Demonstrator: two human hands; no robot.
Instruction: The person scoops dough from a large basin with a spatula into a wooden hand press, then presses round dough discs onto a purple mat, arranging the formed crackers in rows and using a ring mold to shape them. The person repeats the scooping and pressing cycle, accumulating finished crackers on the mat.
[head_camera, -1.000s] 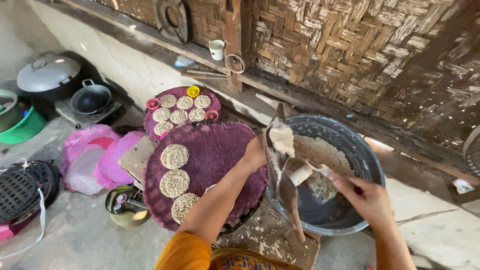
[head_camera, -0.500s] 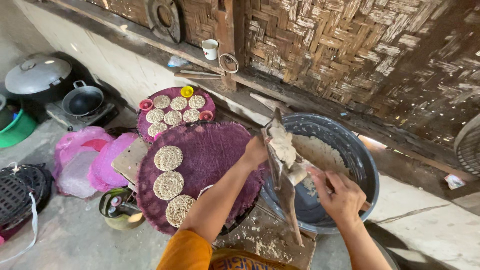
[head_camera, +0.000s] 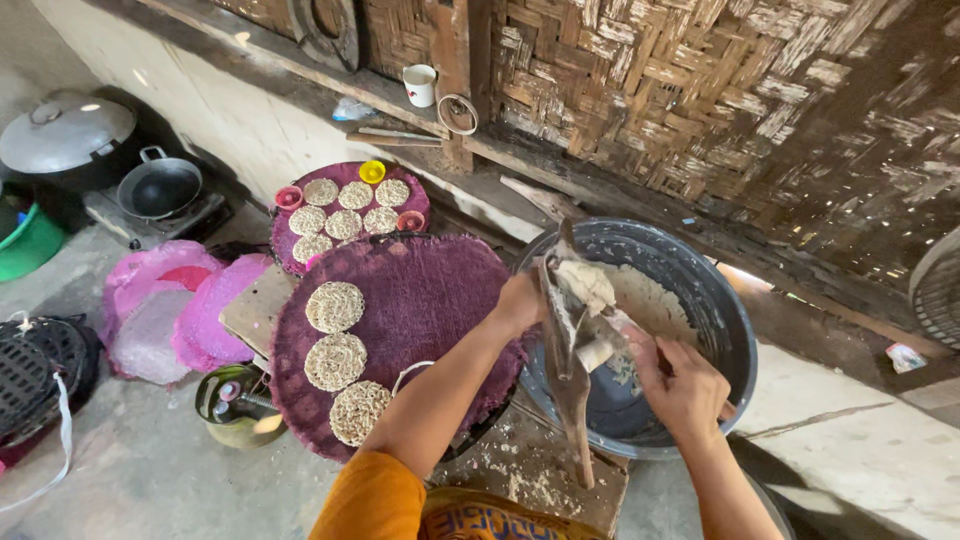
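At the far left a lidded grey pot, a green basin and a black wok are seen, with pink plastic bags heaped below them. Further right, a small purple mat loaded with round noodle discs is set behind a large purple woven mat, on whose left side three discs are laid in a column. The left hand is stretched across this mat, its fingers closed around the upper part of a dough-caked wooden press, which is held upright at the near-left rim of a dark metal basin. Pale dough is spread inside the basin. The right hand is placed just beside the press over the basin, fingers curled together against a dough-covered piece at the tool's middle. A white cup is stood on the ledge above.
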